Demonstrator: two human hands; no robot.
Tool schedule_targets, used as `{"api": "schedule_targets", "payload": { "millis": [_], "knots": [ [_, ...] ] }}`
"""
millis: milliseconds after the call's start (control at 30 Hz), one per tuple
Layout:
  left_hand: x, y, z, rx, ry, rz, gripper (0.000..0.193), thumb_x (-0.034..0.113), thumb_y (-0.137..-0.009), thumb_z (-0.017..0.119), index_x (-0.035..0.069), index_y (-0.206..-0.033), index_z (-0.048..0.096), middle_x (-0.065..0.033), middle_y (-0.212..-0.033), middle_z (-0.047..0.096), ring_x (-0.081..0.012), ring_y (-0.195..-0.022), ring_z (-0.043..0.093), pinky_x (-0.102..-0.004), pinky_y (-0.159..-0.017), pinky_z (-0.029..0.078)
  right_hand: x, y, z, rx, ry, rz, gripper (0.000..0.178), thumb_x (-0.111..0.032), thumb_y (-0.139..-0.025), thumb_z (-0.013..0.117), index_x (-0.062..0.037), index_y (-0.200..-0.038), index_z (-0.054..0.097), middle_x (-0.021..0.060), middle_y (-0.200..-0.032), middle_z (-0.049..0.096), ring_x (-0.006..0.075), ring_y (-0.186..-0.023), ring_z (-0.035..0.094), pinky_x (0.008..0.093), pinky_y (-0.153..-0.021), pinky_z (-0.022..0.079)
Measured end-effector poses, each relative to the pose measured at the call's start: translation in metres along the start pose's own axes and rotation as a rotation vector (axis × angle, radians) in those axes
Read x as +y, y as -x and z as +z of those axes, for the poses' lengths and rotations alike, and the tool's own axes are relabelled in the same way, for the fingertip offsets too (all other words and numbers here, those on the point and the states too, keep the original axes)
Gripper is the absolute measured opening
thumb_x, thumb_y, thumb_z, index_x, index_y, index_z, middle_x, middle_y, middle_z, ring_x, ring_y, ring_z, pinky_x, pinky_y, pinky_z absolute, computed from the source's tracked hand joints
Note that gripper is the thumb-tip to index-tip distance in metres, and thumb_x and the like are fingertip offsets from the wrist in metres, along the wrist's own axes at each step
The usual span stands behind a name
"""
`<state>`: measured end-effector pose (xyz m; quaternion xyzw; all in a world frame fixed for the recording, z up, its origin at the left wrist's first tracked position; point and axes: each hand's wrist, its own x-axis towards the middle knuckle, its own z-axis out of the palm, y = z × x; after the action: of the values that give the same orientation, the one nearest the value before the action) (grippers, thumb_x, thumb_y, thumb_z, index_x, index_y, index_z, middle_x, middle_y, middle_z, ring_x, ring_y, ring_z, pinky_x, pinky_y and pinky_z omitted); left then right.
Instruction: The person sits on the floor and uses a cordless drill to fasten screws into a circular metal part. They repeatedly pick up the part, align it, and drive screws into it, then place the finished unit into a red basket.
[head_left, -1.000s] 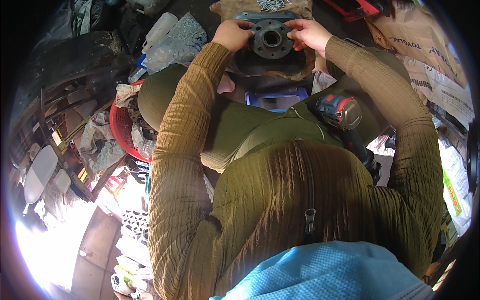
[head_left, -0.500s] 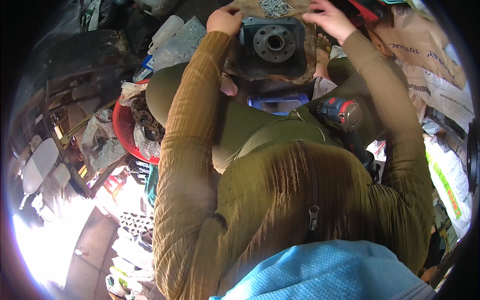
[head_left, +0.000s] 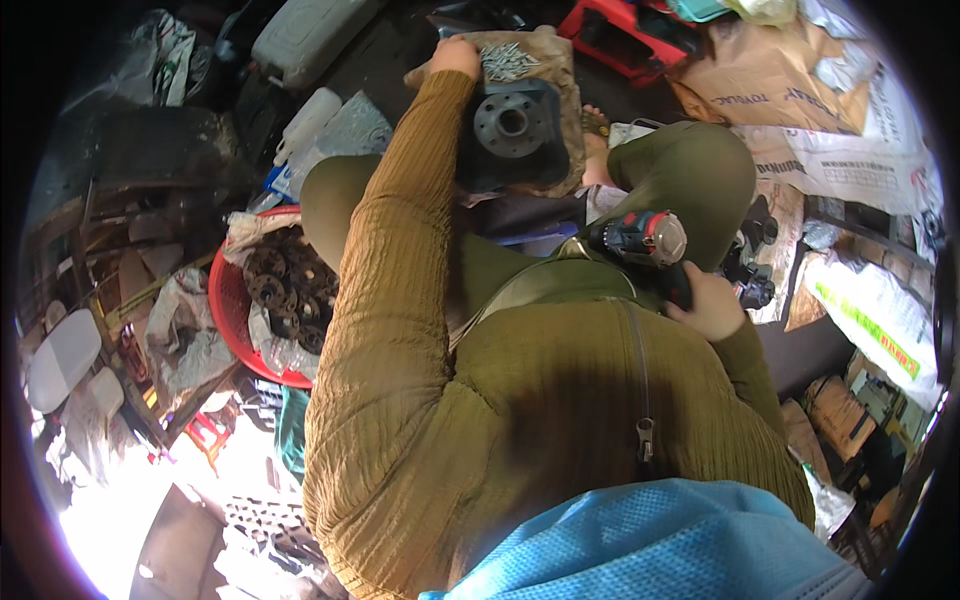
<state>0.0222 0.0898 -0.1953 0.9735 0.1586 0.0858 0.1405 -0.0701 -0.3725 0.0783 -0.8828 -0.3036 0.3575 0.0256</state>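
A cordless drill (head_left: 640, 238) with a dark body and red trim lies across my lap, and my right hand (head_left: 712, 303) is closed round its handle. My left hand (head_left: 455, 58) is at the far left corner of a worn brown board (head_left: 560, 60), beside a pile of silvery screws (head_left: 508, 62). Its fingers are mostly hidden, so its grip cannot be made out. On the board, nearer to me, sits a dark square tray-like part (head_left: 550, 130) with a round grey metal flange (head_left: 514, 121) in it, which has a centre hole and smaller holes around.
At my left stands a red basket (head_left: 228, 310) holding several metal discs. A white bottle (head_left: 308, 122) and plastic bags lie beyond it. A red plastic frame (head_left: 615, 40) and brown paper sacks (head_left: 765, 85) are at the far right. My bent knees flank the board.
My right hand has left the far right of the board, come back to my lap and taken hold of the drill handle. My left hand has shifted along the board's left edge toward the screws.
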Motion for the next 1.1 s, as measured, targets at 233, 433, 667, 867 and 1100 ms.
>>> {"api": "schedule_targets", "payload": {
  "millis": [233, 433, 667, 867, 1100],
  "knots": [
    [0.035, 0.004, -0.047, -0.109, -0.011, -0.326, 0.036, 0.037, -0.068, 0.073, 0.007, -0.088, 0.073, -0.0160, -0.092, 0.070, -0.0336, -0.088, 0.066, -0.0405, -0.081, 0.053, 0.005, -0.022, 0.015, 0.008, -0.215, 0.037, 0.050, -0.032, -0.073, 0.074, 0.0009, -0.106, 0.059, 0.0178, -0.077, 0.065, 0.0338, -0.077, 0.066, 0.0399, -0.071, 0.052],
    [0.055, 0.020, -0.149, 0.133, 1.018, -0.243, 0.020, 0.012, -0.074, 0.077, 0.000, -0.089, 0.071, -0.0052, -0.076, 0.068, -0.0104, -0.063, 0.063, -0.0246, -0.063, 0.053, -0.006, 0.035, -0.038, 0.421, -0.571, -0.363, 0.042, -0.006, -0.074, 0.075, -0.0028, -0.113, 0.061, 0.0072, -0.105, 0.067, 0.0161, -0.098, 0.063, 0.0310, -0.090, 0.048],
    [0.125, 0.096, -0.212, -0.212, 2.261, -0.066, 0.023, 0.006, -0.092, 0.056, -0.005, -0.111, 0.060, -0.0137, -0.098, 0.065, -0.0219, -0.085, 0.065, -0.0312, -0.081, 0.055, -0.042, 0.039, -0.072, 0.268, -1.198, -0.454, 0.065, -0.012, -0.072, 0.065, 0.0053, -0.130, 0.040, 0.0089, -0.076, 0.053, 0.0195, -0.068, 0.054, 0.0335, -0.068, 0.045],
    [0.146, 0.127, -0.207, -0.267, 2.505, -0.370, 0.018, 0.014, -0.091, 0.062, -0.002, -0.100, 0.062, -0.0123, -0.096, 0.066, -0.0245, -0.089, 0.064, -0.0361, -0.082, 0.055, -0.074, 0.014, -0.060, 0.267, -0.946, -0.377, 0.048, -0.004, -0.080, 0.062, 0.0063, -0.125, 0.048, 0.0078, -0.083, 0.057, 0.0151, -0.071, 0.057, 0.0283, -0.065, 0.046],
    [0.156, 0.133, -0.208, -0.262, 2.614, -0.443, 0.020, 0.022, -0.089, 0.066, 0.003, -0.092, 0.062, -0.0101, -0.093, 0.067, -0.0213, -0.087, 0.064, -0.0379, -0.080, 0.055, -0.076, 0.001, -0.053, 0.213, -0.952, -0.407, 0.049, -0.002, -0.081, 0.061, 0.0056, -0.127, 0.047, 0.0075, -0.089, 0.059, 0.0144, -0.072, 0.057, 0.0280, -0.067, 0.048]
  ]
}}
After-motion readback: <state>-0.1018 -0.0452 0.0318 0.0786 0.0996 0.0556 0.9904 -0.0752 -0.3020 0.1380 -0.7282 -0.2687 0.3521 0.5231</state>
